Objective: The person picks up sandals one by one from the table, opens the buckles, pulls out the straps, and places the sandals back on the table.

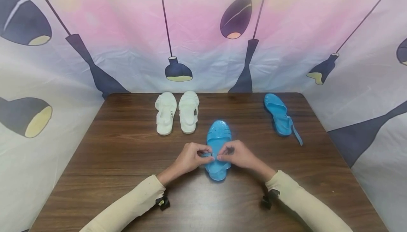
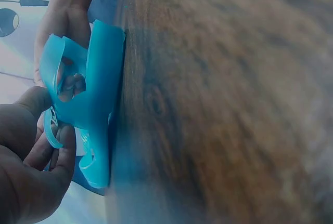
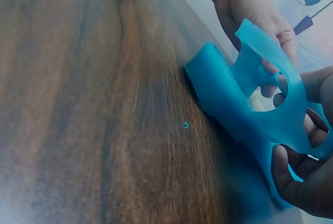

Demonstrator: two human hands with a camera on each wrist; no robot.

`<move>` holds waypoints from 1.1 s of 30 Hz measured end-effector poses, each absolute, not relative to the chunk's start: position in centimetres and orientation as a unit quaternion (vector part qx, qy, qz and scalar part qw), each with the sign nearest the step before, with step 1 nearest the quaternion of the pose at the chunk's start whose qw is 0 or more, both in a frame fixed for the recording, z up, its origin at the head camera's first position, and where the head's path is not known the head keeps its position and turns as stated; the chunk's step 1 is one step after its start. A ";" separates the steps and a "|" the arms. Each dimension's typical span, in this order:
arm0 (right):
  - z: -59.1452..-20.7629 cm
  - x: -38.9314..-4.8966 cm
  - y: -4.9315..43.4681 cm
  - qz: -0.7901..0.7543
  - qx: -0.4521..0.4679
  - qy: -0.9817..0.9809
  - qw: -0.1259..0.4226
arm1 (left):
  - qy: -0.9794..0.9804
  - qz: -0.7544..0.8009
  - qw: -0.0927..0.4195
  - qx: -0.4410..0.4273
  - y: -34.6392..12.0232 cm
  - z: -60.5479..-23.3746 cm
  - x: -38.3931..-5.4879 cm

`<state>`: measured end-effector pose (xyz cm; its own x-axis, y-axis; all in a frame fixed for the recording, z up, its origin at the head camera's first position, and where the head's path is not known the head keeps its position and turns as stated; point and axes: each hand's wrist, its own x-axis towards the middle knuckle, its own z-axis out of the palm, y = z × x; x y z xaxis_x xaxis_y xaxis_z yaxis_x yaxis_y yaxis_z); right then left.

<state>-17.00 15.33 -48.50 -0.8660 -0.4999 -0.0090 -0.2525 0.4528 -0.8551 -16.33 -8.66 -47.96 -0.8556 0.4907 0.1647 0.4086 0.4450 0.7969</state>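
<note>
A glossy blue jelly sandal [image 1: 219, 130] lies sole down near the middle of the table, toe pointing away from me. Over its ankle opening both hands meet, fingertips close together. My left hand [image 1: 192, 155] pinches the strap at the left side, where a small metal buckle [image 2: 53, 116] shows in the left wrist view. From the right, my right hand [image 1: 240, 155] pinches the thin blue strap [image 3: 327, 143] between thumb and fingers. The heel band [image 3: 270, 47] stands up behind the hands. The fingers partly hide where strap and buckle meet.
The other blue sandal [image 1: 276, 110] lies at the back right, its strap hanging loose onto the table [image 1: 127, 161]. Two white sandals [image 1: 165, 119] sit side by side at the back left. A patterned curtain [image 1: 203, 30] closes off the far side.
</note>
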 end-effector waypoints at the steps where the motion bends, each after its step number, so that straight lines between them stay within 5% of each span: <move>1: -48.5 -17.0 15.4 -0.474 -0.224 0.841 0.130 | 0.848 0.456 0.046 0.265 -8.7 -48.0 -16.3; 33: -46.6 -17.0 18.7 -0.492 -0.196 0.842 0.098 | 0.832 0.500 0.080 0.227 -8.9 -48.2 -16.4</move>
<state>-17.04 18.72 -46.64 -0.9038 -0.4271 0.0285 -0.2343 0.4379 -0.8680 -16.44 -8.91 -48.17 -0.8841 0.4576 0.0945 0.2983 0.3971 0.8679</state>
